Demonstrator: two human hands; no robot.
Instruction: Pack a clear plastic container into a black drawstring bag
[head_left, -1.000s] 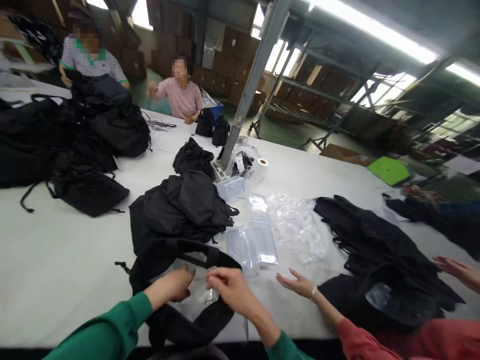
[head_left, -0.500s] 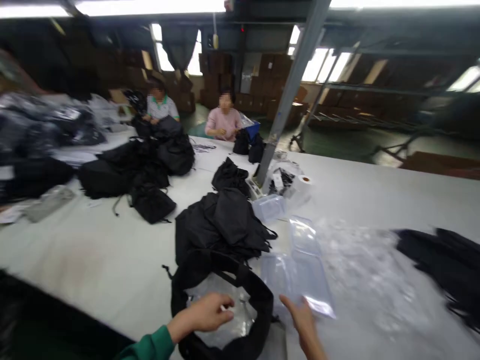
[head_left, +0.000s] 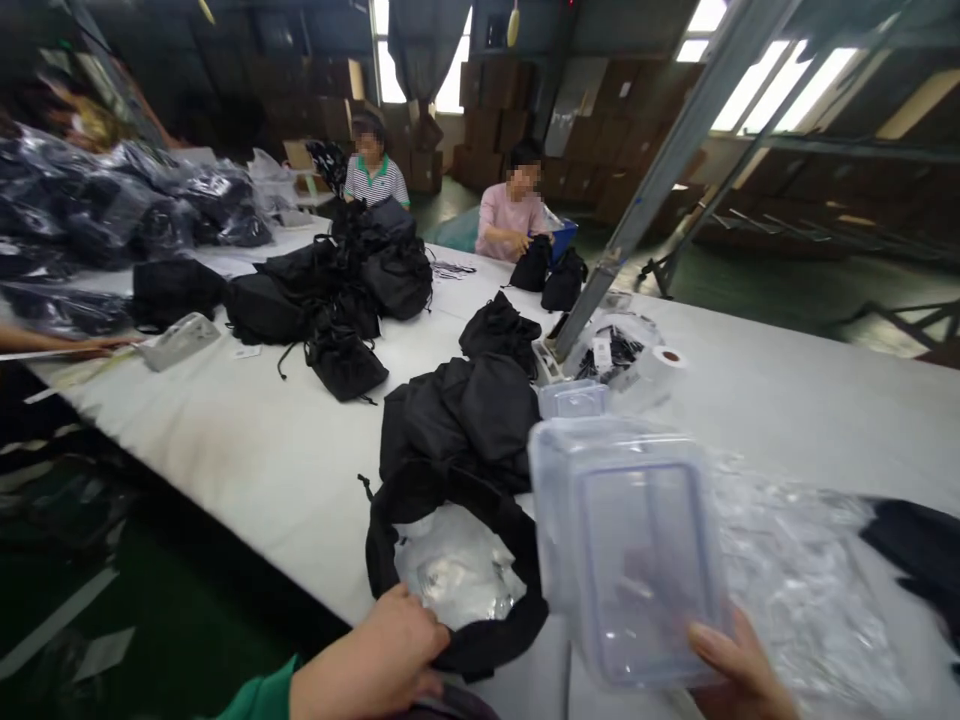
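An open black fabric bag [head_left: 510,640] with a silvery lining [head_left: 457,570] stands in front of me on the white table. My left hand [head_left: 375,650] is closed on the bag's near left rim, its fingertips partly hidden. Lifted just right of the bag is a clear plastic container [head_left: 645,560] with rounded corners. My right hand [head_left: 739,665] grips its lower right corner, thumb on the near face and fingers behind it. A smaller clear plastic piece [head_left: 574,399] lies past the container, next to a pile of black bags [head_left: 465,410].
A slanted metal post [head_left: 645,210] rises from the table near a white roll [head_left: 660,375]. Clear plastic bags [head_left: 810,580] are spread at right. More black bags [head_left: 345,360] lie at left. Two people sit across the table; another person's hand [head_left: 97,345] reaches in from the left.
My right hand has taken hold of the clear container and raised it off the table. My left hand has moved from over the bag's opening to its near rim. The view has turned left.
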